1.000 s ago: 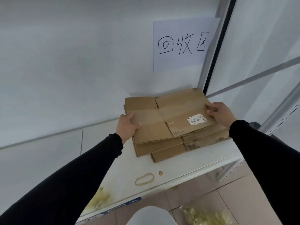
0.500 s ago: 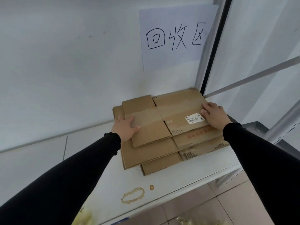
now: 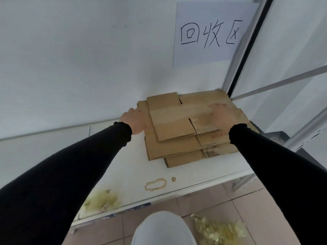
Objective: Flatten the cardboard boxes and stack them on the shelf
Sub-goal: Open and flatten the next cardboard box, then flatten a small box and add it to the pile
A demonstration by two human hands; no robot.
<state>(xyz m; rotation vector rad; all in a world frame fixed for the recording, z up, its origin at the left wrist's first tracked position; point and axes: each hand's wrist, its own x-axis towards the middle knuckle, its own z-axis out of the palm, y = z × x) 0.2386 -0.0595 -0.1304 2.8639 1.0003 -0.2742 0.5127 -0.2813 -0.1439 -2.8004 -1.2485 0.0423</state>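
Stack (image 3: 177, 128): flattened boxes, on shelf (image 3: 123, 167) at 1 o'clock, by the wall. Our left hand (image 3: 133, 121) touches its 9 o'clock edge; right hand (image 3: 223, 115) lies flat on top, blurred, fingers apparently straight. We judge: press down, square edges toward the corner.

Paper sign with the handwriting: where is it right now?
In the head view the paper sign hangs on the white wall upper right, directly above the cardboard stack, beside the shelf's corner post.
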